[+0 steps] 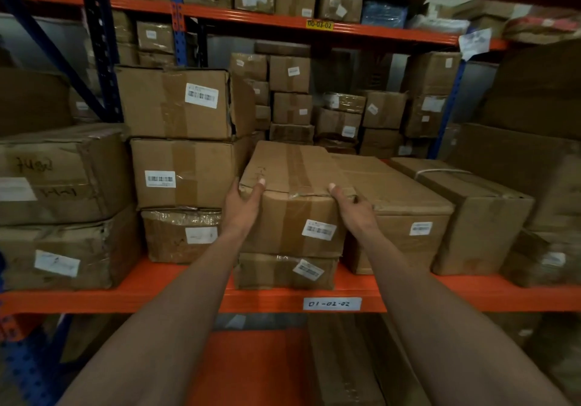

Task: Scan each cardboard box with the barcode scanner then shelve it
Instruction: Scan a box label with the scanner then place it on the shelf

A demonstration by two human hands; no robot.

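1. The left hand grips the near left top corner of a cardboard box, thumb hooked over the top edge; the right hand grips the near right corner the same way.
2. That box, taped down its middle and bearing a white barcode label, sits on a flatter box at the near edge of the orange shelf.
3. A stack of three boxes stands just beside it on the left; a wider box touches its right side.
4. Open room lies only above the held box.
5. A shelf tag reads 01-02-02.
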